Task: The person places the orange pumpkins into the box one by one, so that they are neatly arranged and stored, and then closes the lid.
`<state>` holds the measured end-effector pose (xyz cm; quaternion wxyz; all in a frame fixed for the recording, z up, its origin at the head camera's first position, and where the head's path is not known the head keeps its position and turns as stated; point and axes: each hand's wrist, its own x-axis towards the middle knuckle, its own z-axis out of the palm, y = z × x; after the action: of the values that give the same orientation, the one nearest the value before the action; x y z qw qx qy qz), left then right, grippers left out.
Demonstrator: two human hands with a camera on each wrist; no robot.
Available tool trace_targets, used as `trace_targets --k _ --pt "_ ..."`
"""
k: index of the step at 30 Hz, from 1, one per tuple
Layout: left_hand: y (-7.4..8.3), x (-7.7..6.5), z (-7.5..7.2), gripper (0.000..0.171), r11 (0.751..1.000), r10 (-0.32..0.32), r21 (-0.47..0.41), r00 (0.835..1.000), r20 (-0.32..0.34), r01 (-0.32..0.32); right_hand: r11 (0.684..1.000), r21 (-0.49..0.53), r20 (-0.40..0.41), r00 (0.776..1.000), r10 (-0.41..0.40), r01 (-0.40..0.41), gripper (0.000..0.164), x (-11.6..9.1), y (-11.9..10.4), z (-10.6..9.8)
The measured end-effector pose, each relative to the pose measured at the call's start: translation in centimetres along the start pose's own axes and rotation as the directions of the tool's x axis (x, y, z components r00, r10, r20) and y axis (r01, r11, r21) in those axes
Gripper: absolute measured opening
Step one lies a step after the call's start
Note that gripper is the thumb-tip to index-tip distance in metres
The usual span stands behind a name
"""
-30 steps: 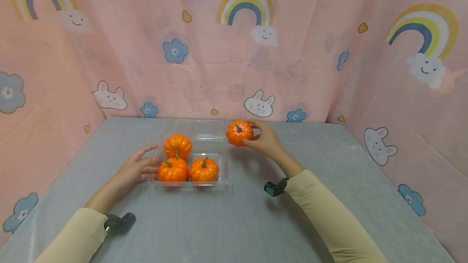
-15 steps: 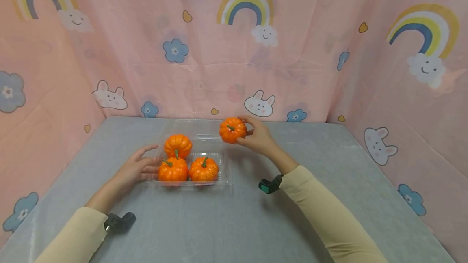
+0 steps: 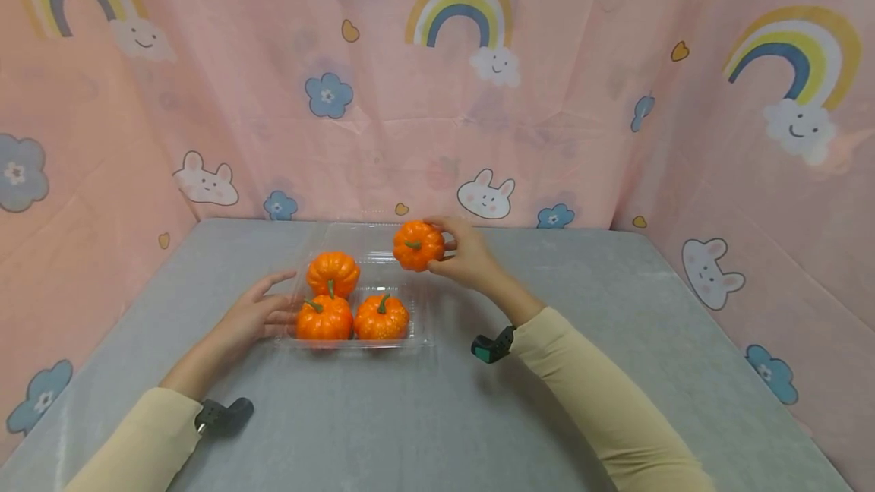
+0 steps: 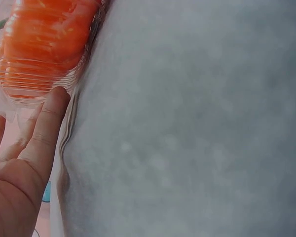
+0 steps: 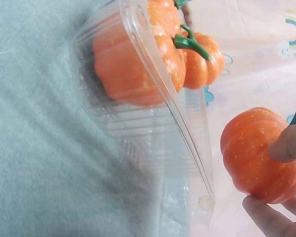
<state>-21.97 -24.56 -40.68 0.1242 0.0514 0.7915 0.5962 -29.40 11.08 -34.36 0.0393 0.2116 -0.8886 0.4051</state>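
A small orange pumpkin with a green stem is gripped between the thumb and fingers of my right hand, raised over the back right part of a clear plastic clamshell box. Inside the box sit three more pumpkins: one at the back left, one at the front left and one at the front right. My left hand has its fingers extended against the box's left side. In the left wrist view, a fingertip rests at the ribbed plastic wall.
The box's clear lid lies folded back behind it, toward the table's rear edge. A grey cloth covers the table. A pink printed curtain hangs behind and at both sides.
My right hand has carried the pumpkin leftward, from beside the box's right edge to over its back right part. The left hand and the other pumpkins have stayed put.
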Motion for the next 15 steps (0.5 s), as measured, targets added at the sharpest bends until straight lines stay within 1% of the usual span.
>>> trace_targets --k 8,15 --pt "0.0 0.0 0.0 0.063 1.000 0.005 -0.011 1.000 0.001 -0.005 0.998 0.009 0.029 0.998 -0.061 0.061 0.067 0.1 -0.4 0.8" --pt "-0.1 0.1 0.0 0.062 1.000 0.004 -0.016 1.000 -0.001 -0.004 0.990 -0.044 0.055 0.990 -0.128 0.130 0.067 0.2 -0.5 1.4"
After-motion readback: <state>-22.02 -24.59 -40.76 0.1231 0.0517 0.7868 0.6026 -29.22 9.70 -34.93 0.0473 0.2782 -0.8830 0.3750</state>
